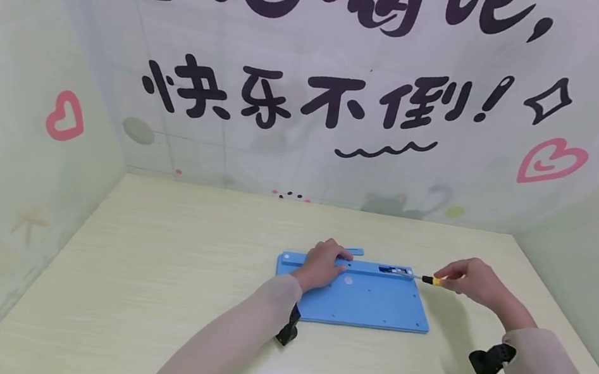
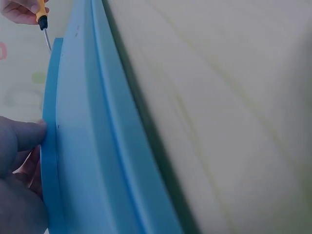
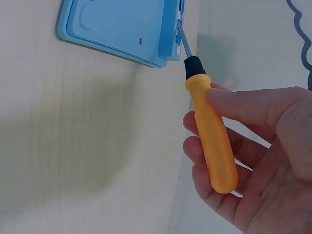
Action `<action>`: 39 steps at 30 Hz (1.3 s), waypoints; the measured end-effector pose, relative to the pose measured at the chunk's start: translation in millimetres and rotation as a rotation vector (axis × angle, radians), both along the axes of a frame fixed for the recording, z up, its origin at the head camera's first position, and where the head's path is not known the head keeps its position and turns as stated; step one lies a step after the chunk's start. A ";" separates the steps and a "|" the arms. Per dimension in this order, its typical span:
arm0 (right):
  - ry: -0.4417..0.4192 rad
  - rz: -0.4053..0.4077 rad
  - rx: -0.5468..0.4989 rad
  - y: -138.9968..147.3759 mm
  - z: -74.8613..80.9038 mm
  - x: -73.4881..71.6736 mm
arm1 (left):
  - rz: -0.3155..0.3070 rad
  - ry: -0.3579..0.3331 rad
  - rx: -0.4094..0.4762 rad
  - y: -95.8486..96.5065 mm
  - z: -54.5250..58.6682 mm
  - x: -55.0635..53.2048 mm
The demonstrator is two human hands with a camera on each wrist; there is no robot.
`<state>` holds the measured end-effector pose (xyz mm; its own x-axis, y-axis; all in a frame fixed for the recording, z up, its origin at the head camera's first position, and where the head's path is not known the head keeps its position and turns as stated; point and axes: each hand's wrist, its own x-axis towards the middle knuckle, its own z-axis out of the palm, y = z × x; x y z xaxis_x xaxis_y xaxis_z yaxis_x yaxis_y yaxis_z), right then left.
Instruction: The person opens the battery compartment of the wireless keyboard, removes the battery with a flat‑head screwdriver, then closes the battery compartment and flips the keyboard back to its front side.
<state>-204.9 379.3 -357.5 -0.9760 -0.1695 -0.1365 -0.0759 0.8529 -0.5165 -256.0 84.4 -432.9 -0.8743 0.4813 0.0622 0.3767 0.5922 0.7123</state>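
Note:
A blue keyboard (image 1: 369, 302) lies face down, its raised ridge along the far side. My left hand (image 1: 323, 264) grips that ridge left of its middle, thumb and fingers bent over the edge in the left wrist view. Toward the ridge's right end is an uncovered battery compartment (image 1: 392, 270), dark with metal parts. My right hand (image 1: 472, 282) holds a screwdriver (image 3: 212, 136) with a yellow handle and black collar, thumb on one side and fingers curled round the other. Its metal shaft points left, with the tip at the compartment.
A small blue strip (image 1: 358, 251), shaped like a battery cover, lies just behind the ridge near my left fingers. The pale wood-grain table (image 1: 182, 247) extends around the keyboard. Printed cloth walls (image 1: 257, 162) enclose its back and sides.

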 end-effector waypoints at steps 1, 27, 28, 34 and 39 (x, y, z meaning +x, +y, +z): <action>0.002 0.002 0.004 0.2 -0.1 1.7 | -0.006 0.008 -0.005 0.3 0.2 -0.2; 0.098 -0.027 0.025 -6.9 -18.5 45.7 | -0.264 -0.085 -0.278 46.7 37.6 -12.3; 0.100 -0.034 0.018 -6.7 -19.4 47.0 | -0.258 -0.079 -0.289 49.7 36.9 -11.9; 0.108 -0.079 -0.023 -6.0 -24.4 53.7 | -0.222 -0.036 -0.351 62.4 36.3 -6.5; 0.116 -0.102 -0.027 -3.6 -27.3 56.5 | -0.227 -0.011 -0.384 69.7 33.4 -6.2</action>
